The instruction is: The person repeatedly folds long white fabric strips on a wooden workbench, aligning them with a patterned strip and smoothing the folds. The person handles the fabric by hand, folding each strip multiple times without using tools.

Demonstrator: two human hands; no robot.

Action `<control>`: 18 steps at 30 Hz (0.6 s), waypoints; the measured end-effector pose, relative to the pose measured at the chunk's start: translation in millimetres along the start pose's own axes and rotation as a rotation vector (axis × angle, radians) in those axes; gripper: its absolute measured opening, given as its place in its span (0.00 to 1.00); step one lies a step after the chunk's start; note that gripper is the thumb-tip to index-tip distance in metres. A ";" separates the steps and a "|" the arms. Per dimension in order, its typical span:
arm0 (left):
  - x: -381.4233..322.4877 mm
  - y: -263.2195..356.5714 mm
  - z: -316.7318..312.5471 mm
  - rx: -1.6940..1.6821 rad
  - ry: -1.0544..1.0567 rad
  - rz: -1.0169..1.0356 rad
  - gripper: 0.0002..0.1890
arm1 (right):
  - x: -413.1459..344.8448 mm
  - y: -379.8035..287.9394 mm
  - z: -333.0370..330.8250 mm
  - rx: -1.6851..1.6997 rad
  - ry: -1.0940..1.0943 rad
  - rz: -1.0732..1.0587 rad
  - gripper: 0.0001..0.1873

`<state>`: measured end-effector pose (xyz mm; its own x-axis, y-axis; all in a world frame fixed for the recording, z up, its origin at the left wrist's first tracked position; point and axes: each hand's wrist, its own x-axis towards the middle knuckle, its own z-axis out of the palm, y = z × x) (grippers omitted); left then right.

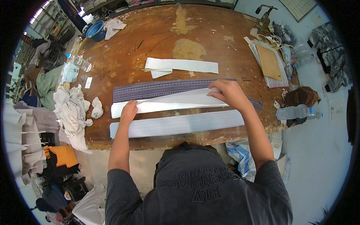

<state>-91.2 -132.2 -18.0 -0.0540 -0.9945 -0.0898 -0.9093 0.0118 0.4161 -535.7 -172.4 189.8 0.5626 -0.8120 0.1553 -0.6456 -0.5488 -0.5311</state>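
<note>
A long folded white strip [168, 105], apparently fabric, lies across the table in front of me. My right hand [229, 92] pinches its upper layer near the right end, lifting that layer into a slanting fold. Toward the left end, my left hand [129, 111] grips the strip at its upper edge. Directly behind it runs a dark purple-grey patterned fabric strip [168, 87], partly covered by the white one. Nearer my body lies a pale blue-grey folded strip [180, 123]. Farther off, a shorter white strip [194, 66] has its left end folded over.
The worn wooden table [126, 62] carries bunched white cloth [71, 107], a plastic bottle [80, 62] and a blue basin [95, 31] on the left. To the right are a brown board [268, 62] on plastic-covered sheets, a water bottle [292, 112] and a metal clamp-like tool [264, 21].
</note>
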 end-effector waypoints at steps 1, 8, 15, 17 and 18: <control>-1.8 -2.1 -3.6 -0.012 -0.014 0.008 0.13 | -2.4 1.1 -2.5 -0.001 -0.043 0.028 0.10; -15.1 -9.4 -58.4 0.013 0.318 0.077 0.11 | -32.2 37.9 -7.2 -0.139 -0.036 0.051 0.12; -53.2 -40.5 -133.7 0.067 0.430 0.079 0.08 | -102.5 90.1 -33.3 0.050 0.192 0.351 0.06; -68.5 -44.7 -144.3 0.006 0.411 0.046 0.08 | -130.3 101.4 -39.5 0.215 0.282 0.491 0.05; -77.2 -45.3 -149.6 -0.018 0.388 0.020 0.08 | -143.8 106.0 -40.6 0.314 0.330 0.567 0.04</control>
<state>16.0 -71.5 105.5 0.0918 -0.9595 0.2663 -0.9018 0.0333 0.4308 -706.0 -121.8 145.0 -0.0320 -0.9995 0.0017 -0.5852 0.0173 -0.8107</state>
